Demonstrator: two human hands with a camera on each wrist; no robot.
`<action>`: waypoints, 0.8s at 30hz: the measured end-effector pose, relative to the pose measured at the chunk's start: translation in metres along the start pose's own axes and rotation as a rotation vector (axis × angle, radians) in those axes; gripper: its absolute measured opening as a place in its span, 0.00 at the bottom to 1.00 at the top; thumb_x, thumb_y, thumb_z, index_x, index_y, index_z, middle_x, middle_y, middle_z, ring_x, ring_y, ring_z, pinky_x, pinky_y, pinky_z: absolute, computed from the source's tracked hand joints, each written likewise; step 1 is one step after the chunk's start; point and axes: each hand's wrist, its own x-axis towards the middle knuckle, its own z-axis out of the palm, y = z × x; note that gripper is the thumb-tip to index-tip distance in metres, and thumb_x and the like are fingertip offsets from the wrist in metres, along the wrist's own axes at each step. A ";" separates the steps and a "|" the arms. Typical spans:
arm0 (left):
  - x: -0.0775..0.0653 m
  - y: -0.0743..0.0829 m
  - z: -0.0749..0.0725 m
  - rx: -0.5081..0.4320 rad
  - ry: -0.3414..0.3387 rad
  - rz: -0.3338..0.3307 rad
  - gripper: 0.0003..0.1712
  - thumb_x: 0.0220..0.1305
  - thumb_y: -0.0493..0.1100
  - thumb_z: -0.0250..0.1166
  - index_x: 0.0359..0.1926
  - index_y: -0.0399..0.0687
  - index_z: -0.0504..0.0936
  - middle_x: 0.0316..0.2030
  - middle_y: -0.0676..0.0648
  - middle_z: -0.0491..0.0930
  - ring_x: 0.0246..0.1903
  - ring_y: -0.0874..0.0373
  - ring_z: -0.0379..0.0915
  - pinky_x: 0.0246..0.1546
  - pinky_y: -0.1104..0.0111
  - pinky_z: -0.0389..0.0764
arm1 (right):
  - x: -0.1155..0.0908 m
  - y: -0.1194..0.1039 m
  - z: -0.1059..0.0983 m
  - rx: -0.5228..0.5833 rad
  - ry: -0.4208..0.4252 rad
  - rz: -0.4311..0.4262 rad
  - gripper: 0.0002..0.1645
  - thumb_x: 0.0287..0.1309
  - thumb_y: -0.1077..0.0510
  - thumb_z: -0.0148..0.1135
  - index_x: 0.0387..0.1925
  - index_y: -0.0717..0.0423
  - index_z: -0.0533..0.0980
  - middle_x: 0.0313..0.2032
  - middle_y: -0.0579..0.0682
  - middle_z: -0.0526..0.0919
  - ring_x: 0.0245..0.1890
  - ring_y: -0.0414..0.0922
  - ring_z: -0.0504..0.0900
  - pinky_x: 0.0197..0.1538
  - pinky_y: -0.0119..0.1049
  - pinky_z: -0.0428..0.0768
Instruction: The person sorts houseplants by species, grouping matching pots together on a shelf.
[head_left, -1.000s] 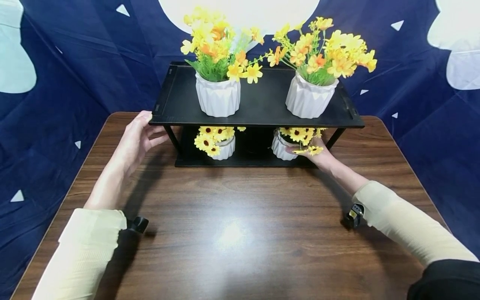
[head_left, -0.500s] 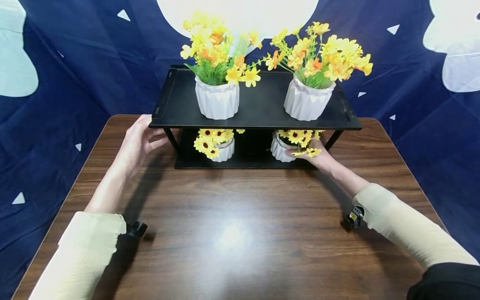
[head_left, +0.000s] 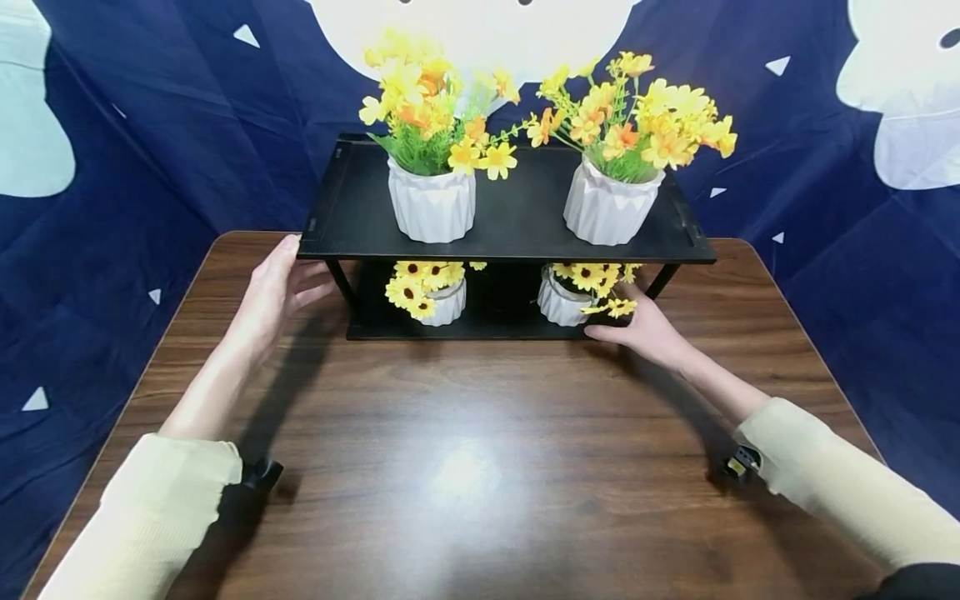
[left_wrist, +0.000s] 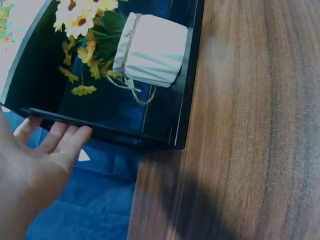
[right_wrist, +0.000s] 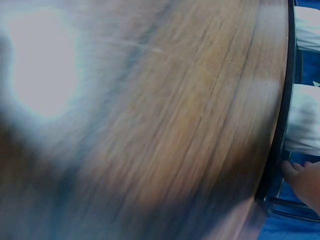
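In the head view a black two-tier shelf [head_left: 517,225] stands at the back of the table. On its lower tier are two small white pots of yellow daisies: the left pot [head_left: 444,304] and the right pot [head_left: 558,302]. My left hand [head_left: 264,292] touches the shelf's left side near the upper corner. Its fairly straight fingers [left_wrist: 60,137] lie against the side rail in the left wrist view. Beside the right pot is my right hand [head_left: 648,333], thumb extended and other fingers partly behind the flowers. The right wrist view shows its fingertips just apart from a white pot [right_wrist: 304,120].
Two larger white pots, a left one [head_left: 432,204] and a right one [head_left: 611,204], hold yellow and orange flowers on the upper tier. Brown wood table [head_left: 465,417] extends in front. A dark blue patterned cloth [head_left: 165,108] hangs behind.
My right hand has let go of the right small pot and drawn slightly back to the right. My left hand keeps its place at the shelf. The head view has tilted up slightly.
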 end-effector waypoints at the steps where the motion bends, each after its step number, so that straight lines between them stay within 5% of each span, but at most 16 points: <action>1: -0.001 -0.001 0.000 0.029 -0.001 -0.005 0.18 0.79 0.58 0.53 0.57 0.55 0.76 0.50 0.59 0.83 0.50 0.66 0.82 0.49 0.74 0.86 | -0.004 0.000 -0.002 -0.017 -0.009 0.010 0.58 0.57 0.46 0.76 0.78 0.62 0.54 0.75 0.65 0.64 0.76 0.61 0.64 0.76 0.60 0.64; 6: -0.010 -0.003 -0.001 0.195 0.004 -0.017 0.24 0.79 0.64 0.48 0.61 0.56 0.74 0.52 0.59 0.80 0.53 0.66 0.77 0.50 0.78 0.84 | -0.020 0.005 -0.008 -0.005 -0.030 -0.052 0.53 0.60 0.53 0.74 0.77 0.62 0.55 0.75 0.64 0.63 0.76 0.61 0.62 0.75 0.61 0.65; 13: -0.019 0.000 0.002 0.463 0.024 -0.051 0.42 0.80 0.66 0.38 0.78 0.41 0.59 0.67 0.43 0.69 0.51 0.75 0.77 0.50 0.80 0.82 | -0.035 0.006 -0.011 -0.028 -0.005 -0.185 0.52 0.58 0.58 0.76 0.78 0.58 0.57 0.77 0.61 0.63 0.76 0.60 0.63 0.72 0.58 0.68; 21: -0.037 0.001 0.012 0.573 0.006 -0.030 0.37 0.83 0.59 0.40 0.79 0.38 0.55 0.73 0.39 0.59 0.54 0.79 0.69 0.51 0.84 0.79 | -0.053 -0.001 -0.019 -0.164 0.053 -0.176 0.47 0.59 0.51 0.76 0.76 0.46 0.63 0.75 0.54 0.68 0.72 0.58 0.71 0.68 0.59 0.73; 24: -0.045 0.000 0.015 0.626 -0.019 -0.054 0.36 0.83 0.57 0.41 0.80 0.40 0.53 0.74 0.34 0.58 0.54 0.79 0.70 0.51 0.87 0.77 | -0.058 -0.006 -0.020 -0.224 0.113 -0.221 0.44 0.58 0.51 0.76 0.74 0.41 0.68 0.72 0.51 0.73 0.72 0.54 0.71 0.70 0.51 0.72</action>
